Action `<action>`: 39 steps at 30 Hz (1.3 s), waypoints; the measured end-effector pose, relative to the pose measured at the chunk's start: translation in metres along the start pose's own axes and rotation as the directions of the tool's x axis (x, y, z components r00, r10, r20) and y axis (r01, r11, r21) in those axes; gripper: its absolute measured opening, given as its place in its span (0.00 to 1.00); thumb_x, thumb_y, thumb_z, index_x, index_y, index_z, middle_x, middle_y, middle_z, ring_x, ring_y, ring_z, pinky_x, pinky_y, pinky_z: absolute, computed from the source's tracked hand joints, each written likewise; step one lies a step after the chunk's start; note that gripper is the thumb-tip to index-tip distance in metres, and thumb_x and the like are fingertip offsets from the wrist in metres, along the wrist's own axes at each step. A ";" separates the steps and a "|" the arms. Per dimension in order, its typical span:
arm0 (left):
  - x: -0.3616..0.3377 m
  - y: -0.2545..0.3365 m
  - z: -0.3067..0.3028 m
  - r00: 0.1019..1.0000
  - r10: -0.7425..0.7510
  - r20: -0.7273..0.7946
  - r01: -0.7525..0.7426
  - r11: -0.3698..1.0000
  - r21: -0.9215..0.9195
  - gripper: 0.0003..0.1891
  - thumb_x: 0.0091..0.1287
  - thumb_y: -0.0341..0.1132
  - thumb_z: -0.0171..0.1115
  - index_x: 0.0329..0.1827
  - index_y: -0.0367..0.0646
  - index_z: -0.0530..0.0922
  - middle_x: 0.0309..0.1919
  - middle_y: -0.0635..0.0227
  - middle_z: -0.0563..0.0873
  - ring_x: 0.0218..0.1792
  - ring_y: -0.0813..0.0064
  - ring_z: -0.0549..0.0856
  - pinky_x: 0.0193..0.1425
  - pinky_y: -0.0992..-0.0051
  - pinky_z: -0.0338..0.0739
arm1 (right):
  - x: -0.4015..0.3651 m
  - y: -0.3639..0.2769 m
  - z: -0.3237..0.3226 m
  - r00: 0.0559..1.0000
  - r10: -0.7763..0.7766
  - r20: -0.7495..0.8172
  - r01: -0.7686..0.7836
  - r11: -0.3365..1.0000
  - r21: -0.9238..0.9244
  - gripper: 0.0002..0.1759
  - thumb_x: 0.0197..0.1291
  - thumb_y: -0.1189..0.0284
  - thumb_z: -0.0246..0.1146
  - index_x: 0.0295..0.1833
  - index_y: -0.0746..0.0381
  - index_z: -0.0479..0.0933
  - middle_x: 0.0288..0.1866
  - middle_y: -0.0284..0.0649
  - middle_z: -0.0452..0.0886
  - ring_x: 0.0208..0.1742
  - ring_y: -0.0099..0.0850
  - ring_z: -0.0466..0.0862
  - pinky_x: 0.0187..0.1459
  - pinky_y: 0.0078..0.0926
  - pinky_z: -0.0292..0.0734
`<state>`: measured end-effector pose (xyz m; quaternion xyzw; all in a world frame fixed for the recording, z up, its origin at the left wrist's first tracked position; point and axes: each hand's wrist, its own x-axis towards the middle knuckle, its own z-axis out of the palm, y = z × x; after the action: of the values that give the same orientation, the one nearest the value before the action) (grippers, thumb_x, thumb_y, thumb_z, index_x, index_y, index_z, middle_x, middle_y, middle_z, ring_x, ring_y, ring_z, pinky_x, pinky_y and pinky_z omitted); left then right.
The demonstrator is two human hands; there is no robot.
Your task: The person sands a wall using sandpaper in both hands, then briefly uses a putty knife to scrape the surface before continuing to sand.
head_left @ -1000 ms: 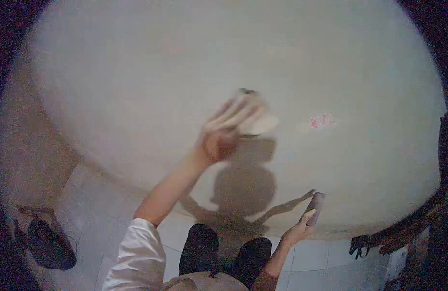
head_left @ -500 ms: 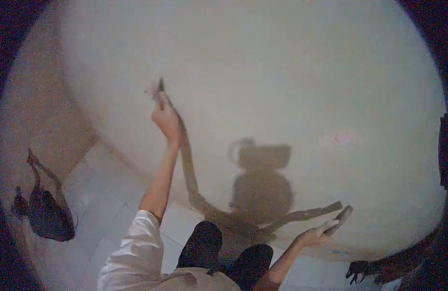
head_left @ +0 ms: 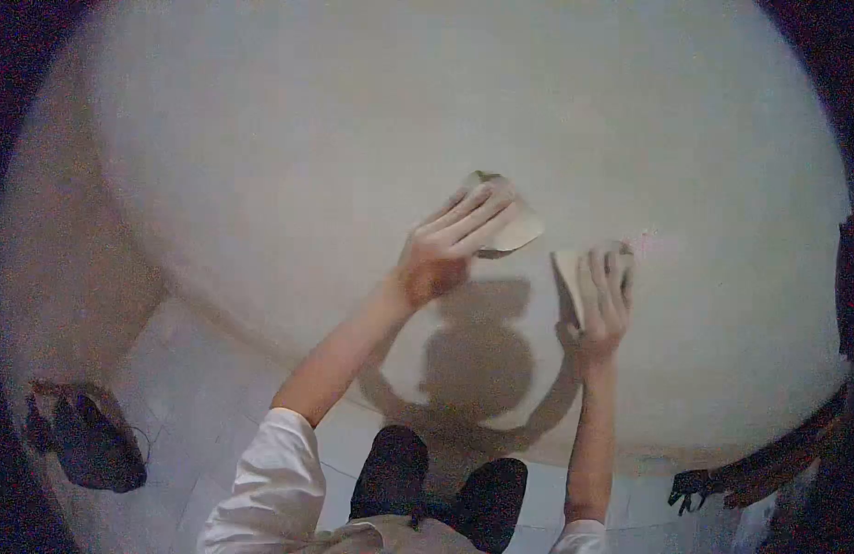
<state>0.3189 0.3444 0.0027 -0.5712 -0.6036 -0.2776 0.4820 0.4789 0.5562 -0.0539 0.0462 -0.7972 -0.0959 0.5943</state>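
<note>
My left hand [head_left: 454, 235] lies with its fingers stretched over a pale sheet of sandpaper [head_left: 522, 229], pressing it to the wall [head_left: 371, 120]. The sheet's lower edge curls away from the surface. Lower and to the right, my right hand [head_left: 607, 291] holds a second, bent sheet of sandpaper [head_left: 568, 272] against the same wall. Its fingers cover most of that sheet. A faint pinkish mark [head_left: 650, 242] shows on the wall just beyond the right fingertips. My head and arms cast a shadow [head_left: 478, 369] below the hands.
The wall meets a pale tiled floor [head_left: 191, 388] below. At the far left is a dark figure [head_left: 94, 443], apparently another person, low in dim light. Dark items I cannot make out [head_left: 695, 487] lie along the lower right, and my knees [head_left: 390, 471] are near the wall's foot.
My left hand has come right and down, and my right hand up, so both sheets now lie on the wall near each other. The figure at left has lowered its arms.
</note>
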 end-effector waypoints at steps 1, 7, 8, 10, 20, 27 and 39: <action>-0.001 -0.002 -0.005 1.000 0.020 -0.006 -0.020 1.000 -0.023 0.26 0.60 0.26 0.57 0.65 0.45 0.77 0.67 0.65 0.77 0.69 0.64 0.74 0.75 0.60 0.67 | -0.004 0.010 -0.007 0.997 -0.006 -0.079 0.003 0.999 -0.036 0.28 0.57 0.72 0.52 0.64 0.68 0.75 0.69 0.51 0.74 0.74 0.53 0.67 0.74 0.61 0.53; 0.017 0.024 0.007 0.999 0.050 -0.019 -0.050 0.999 -0.013 0.27 0.57 0.24 0.58 0.63 0.49 0.80 0.65 0.69 0.79 0.68 0.68 0.76 0.74 0.61 0.69 | -0.012 0.009 -0.026 0.935 0.227 -0.273 -0.236 0.972 0.001 0.23 0.58 0.77 0.53 0.60 0.67 0.78 0.67 0.50 0.77 0.73 0.50 0.71 0.73 0.60 0.57; 0.020 0.029 0.013 0.998 0.051 -0.038 -0.052 0.998 -0.025 0.27 0.56 0.24 0.59 0.62 0.50 0.80 0.65 0.69 0.80 0.68 0.68 0.76 0.74 0.61 0.69 | -0.019 0.017 -0.030 0.993 0.087 -0.077 -0.089 0.996 -0.023 0.22 0.60 0.75 0.54 0.59 0.68 0.78 0.67 0.51 0.77 0.72 0.50 0.71 0.73 0.59 0.58; 0.024 0.044 0.019 0.997 0.063 -0.042 -0.064 0.998 -0.014 0.27 0.56 0.24 0.58 0.62 0.50 0.81 0.64 0.69 0.80 0.67 0.68 0.76 0.74 0.62 0.69 | -0.023 0.037 -0.049 0.990 -0.099 0.099 0.098 0.995 0.022 0.19 0.67 0.72 0.54 0.60 0.68 0.77 0.66 0.51 0.77 0.72 0.51 0.70 0.72 0.57 0.60; 0.041 -0.056 0.058 0.994 0.068 -0.084 -0.069 0.998 -0.007 0.25 0.58 0.27 0.57 0.61 0.49 0.81 0.63 0.70 0.81 0.66 0.68 0.78 0.73 0.62 0.70 | 0.037 0.064 0.027 0.995 -0.030 0.095 0.040 0.993 -0.107 0.25 0.69 0.61 0.52 0.64 0.66 0.76 0.69 0.49 0.75 0.74 0.50 0.68 0.74 0.57 0.55; 0.053 -0.050 0.053 0.999 0.037 -0.011 -0.037 0.999 -0.033 0.26 0.60 0.28 0.57 0.64 0.49 0.78 0.66 0.68 0.79 0.68 0.66 0.76 0.75 0.61 0.67 | 0.047 0.049 0.036 0.990 0.095 -0.107 -0.099 0.995 -0.027 0.22 0.67 0.67 0.58 0.63 0.66 0.77 0.67 0.48 0.76 0.73 0.49 0.70 0.74 0.55 0.58; 0.060 -0.059 0.069 0.997 -0.025 -0.068 0.025 1.000 0.000 0.27 0.55 0.20 0.57 0.61 0.45 0.82 0.61 0.63 0.82 0.67 0.58 0.76 0.75 0.55 0.65 | 0.099 0.086 0.041 0.978 -0.202 -0.049 0.188 0.962 -0.198 0.17 0.56 0.72 0.60 0.50 0.61 0.83 0.66 0.40 0.78 0.71 0.45 0.73 0.72 0.47 0.65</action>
<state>0.2514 0.4196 0.0426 -0.5537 -0.5940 -0.3027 0.4990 0.4147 0.6260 0.0458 0.0703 -0.7549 -0.2287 0.6107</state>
